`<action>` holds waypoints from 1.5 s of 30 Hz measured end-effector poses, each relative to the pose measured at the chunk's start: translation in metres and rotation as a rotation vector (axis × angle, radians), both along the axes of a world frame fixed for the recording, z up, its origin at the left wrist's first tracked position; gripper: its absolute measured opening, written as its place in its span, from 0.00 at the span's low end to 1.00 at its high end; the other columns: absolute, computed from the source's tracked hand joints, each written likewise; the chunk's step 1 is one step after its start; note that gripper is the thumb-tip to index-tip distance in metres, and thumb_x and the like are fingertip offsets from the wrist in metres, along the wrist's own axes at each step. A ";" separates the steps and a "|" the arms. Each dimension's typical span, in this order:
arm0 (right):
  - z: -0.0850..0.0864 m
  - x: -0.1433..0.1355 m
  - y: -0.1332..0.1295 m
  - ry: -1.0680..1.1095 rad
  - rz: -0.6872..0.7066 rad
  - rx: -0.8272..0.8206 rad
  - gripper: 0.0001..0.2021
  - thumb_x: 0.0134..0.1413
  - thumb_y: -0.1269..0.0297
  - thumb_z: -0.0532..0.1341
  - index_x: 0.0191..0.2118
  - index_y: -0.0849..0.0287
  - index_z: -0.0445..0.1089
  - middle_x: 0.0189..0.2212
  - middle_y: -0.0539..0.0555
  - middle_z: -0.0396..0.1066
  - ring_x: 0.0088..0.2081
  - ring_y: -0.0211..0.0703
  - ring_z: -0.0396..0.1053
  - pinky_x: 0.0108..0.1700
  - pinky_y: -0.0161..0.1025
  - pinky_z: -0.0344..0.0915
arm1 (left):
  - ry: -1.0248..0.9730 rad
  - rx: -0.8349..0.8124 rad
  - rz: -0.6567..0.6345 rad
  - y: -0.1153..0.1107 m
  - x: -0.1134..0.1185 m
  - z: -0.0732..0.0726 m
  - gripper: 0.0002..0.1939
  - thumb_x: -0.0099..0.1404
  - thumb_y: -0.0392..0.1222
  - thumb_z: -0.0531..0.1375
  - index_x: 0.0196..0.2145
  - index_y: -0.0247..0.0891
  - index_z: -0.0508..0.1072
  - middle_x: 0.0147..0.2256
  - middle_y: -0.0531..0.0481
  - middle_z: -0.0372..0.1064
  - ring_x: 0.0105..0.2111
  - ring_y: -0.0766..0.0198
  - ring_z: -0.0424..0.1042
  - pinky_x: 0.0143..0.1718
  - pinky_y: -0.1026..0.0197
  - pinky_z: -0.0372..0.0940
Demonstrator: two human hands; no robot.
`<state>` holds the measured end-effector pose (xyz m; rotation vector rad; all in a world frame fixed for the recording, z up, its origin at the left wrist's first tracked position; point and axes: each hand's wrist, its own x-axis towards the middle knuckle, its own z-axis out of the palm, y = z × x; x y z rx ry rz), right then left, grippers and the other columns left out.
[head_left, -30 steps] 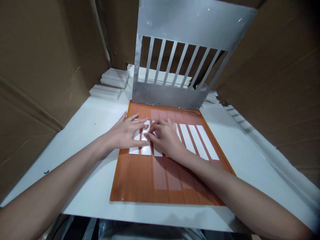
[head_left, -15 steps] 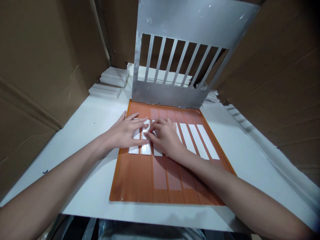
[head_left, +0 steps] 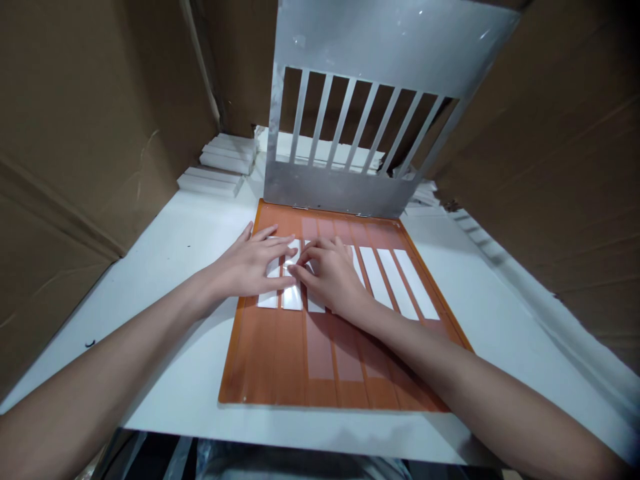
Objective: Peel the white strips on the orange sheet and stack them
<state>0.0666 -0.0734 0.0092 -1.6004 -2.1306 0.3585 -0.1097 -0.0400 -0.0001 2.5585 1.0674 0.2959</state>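
Observation:
An orange board (head_left: pixel 265 360) lies on the white table, with a row of white strips (head_left: pixel 397 287) set side by side across it. My left hand (head_left: pixel 255 263) rests over the two leftmost strips, fingers spread. Beside it, my right hand (head_left: pixel 333 273) has its fingers bent, the thumb and index fingertips together at the right edge of the second strip (head_left: pixel 292 299), whose surface looks glossy. Whatever those fingertips hold is too small to make out. My right hand covers part of the middle strips. Behind stands a slotted metal plate (head_left: pixel 340 190), raised upright at the board's back edge.
White stacked strips (head_left: pixel 213 181) stand at the back left, with more white pieces (head_left: pixel 425 195) at the back right. Brown cardboard walls (head_left: pixel 75 120) enclose the white table (head_left: pixel 175 387) on the left, back and right.

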 end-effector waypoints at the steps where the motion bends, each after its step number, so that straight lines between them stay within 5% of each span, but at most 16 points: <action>1: 0.000 0.000 0.000 0.000 -0.001 0.001 0.07 0.51 0.64 0.60 0.26 0.59 0.70 0.33 0.54 0.68 0.39 0.47 0.59 0.42 0.44 0.51 | -0.002 0.002 0.000 0.000 0.000 0.000 0.25 0.60 0.63 0.51 0.49 0.46 0.65 0.61 0.54 0.51 0.62 0.47 0.40 0.58 0.34 0.32; 39: -0.001 0.001 0.001 -0.160 -0.078 0.073 0.09 0.50 0.58 0.60 0.28 0.58 0.68 0.34 0.57 0.64 0.39 0.52 0.58 0.40 0.44 0.53 | -0.009 -0.003 0.029 -0.004 0.000 0.004 0.24 0.62 0.61 0.50 0.49 0.46 0.66 0.60 0.55 0.52 0.63 0.50 0.40 0.59 0.36 0.31; 45: 0.003 0.007 0.008 -0.176 -0.094 0.135 0.06 0.53 0.64 0.57 0.32 0.58 0.69 0.34 0.58 0.66 0.41 0.52 0.59 0.39 0.45 0.53 | -0.020 -0.005 0.066 -0.001 0.004 0.001 0.19 0.63 0.59 0.51 0.45 0.47 0.68 0.59 0.56 0.55 0.62 0.49 0.42 0.58 0.34 0.31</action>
